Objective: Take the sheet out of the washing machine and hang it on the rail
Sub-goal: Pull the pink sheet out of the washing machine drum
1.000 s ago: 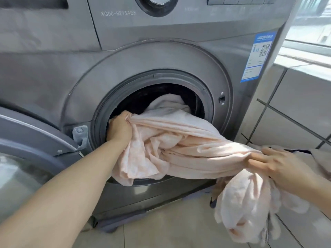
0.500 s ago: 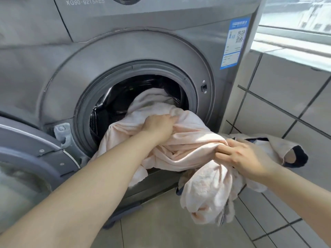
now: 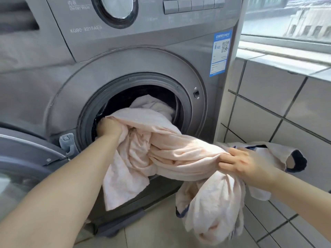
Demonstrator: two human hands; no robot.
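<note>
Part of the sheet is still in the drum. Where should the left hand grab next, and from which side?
Grip the bunched fold of the sheet at the top of the drum opening. Reach the left hand in from the front, over the rope-like bundle: that heap is what remains inside. The right hand already holds the pulled-out length.

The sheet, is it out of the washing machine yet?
Partly out. The sheet trails from inside the drum opening over its rim, gripped by left hand and right hand.
</note>
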